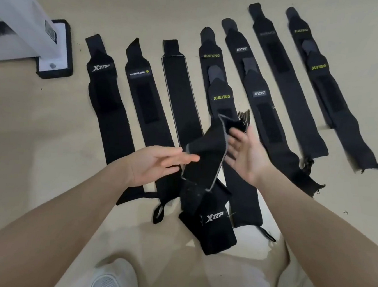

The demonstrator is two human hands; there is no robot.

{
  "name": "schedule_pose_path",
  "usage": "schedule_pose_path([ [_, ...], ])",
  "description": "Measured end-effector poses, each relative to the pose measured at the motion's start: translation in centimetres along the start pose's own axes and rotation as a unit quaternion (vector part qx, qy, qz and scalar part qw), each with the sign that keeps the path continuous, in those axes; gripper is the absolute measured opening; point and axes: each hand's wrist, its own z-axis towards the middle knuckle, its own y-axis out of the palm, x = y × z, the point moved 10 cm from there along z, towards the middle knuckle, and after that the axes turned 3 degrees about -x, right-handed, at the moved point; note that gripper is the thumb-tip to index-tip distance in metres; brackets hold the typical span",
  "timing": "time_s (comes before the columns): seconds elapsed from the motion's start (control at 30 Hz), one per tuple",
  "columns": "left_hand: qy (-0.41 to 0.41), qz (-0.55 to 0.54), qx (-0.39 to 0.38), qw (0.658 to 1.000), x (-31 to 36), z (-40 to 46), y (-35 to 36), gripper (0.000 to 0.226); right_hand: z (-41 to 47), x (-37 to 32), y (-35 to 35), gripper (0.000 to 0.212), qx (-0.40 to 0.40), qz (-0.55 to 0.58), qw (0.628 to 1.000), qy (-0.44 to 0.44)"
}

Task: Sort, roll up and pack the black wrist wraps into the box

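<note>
Several black wrist wraps lie flat in a row on the beige floor, among them an XTEP wrap (101, 94), a plain grey-edged wrap (178, 92) and a XUEYING wrap (221, 98). A second grey-edged wrap (205, 154) hangs blurred between my hands. My left hand (158, 166) is flat, its fingertips against the wrap's lower part. My right hand (244, 152) shows an open palm, fingers spread beside the wrap's upper end. A bunched XTEP wrap (212, 230) lies below it, close to my knees. No box is in view.
A white stand foot with a black foam rim (54, 49) sits at the left, under a slanted white post (23, 14). More wraps, IINCYO (259, 93) and XUEYING (319, 67), fan out to the right. My white shoe (112, 278) is at the bottom.
</note>
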Motion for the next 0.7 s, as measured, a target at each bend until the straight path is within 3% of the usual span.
schedule_pose_path([
  [0.03, 0.01, -0.006, -0.004, 1.0, 0.0, 0.1, 0.0, 0.044, -0.1, 1.5, -0.2, 0.056, -0.006, -0.159, 0.987, 0.039],
  [0.07, 0.016, -0.004, 0.002, 1.0, -0.1, 0.3, -0.2, 0.042, -0.3, 2.7, -0.9, 0.052, -0.001, -0.328, 0.942, 0.067],
  [0.13, 0.004, 0.02, 0.036, 0.999, -0.7, 0.8, -1.2, 0.032, -0.3, 4.0, -2.4, 0.042, 0.021, -0.572, 0.817, 0.066],
  [0.17, -0.015, 0.043, 0.063, 0.997, -1.4, 1.1, -1.7, 0.03, -0.4, 4.9, -2.8, 0.043, 0.019, -0.62, 0.781, 0.074],
  [0.27, -0.086, 0.156, 0.151, 0.972, -3.6, 1.9, -3.3, 0.025, -1.1, 7.6, -2.4, 0.068, -0.026, -0.67, 0.737, 0.091],
  [0.3, -0.087, 0.21, 0.166, 0.96, -4.0, 2.3, -3.5, 0.025, -1.4, 8.1, -2.2, 0.081, -0.03, -0.714, 0.694, 0.081],
  [0.37, -0.055, 0.383, 0.16, 0.908, -4.3, 3.4, -3.3, 0.033, -1.8, 8.9, -1.9, 0.105, -0.018, -0.795, 0.604, 0.06],
  [0.4, -0.038, 0.489, 0.137, 0.861, -4.6, 4.1, -2.8, 0.04, -2.1, 9.4, -1.8, 0.112, -0.01, -0.81, 0.583, 0.056],
  [0.43, -0.03, 0.579, 0.106, 0.808, -5.1, 4.9, -2.1, 0.045, -2.2, 9.7, -1.8, 0.114, 0.001, -0.808, 0.588, 0.052],
  [0.5, -0.038, 0.688, 0.062, 0.722, -6.5, 6.5, -1.1, 0.052, -2.1, 9.6, -2.0, 0.103, 0.035, -0.766, 0.641, 0.031],
  [0.6, -0.074, 0.718, 0.068, 0.688, -6.9, 7.8, -1.5, 0.053, -2.1, 7.9, -3.2, 0.067, 0.079, -0.645, 0.759, 0.027],
  [0.7, -0.077, 0.74, 0.075, 0.664, -6.4, 7.8, -1.4, 0.053, -3.1, 7.5, -3.3, 0.025, 0.031, -0.434, 0.895, 0.102],
])
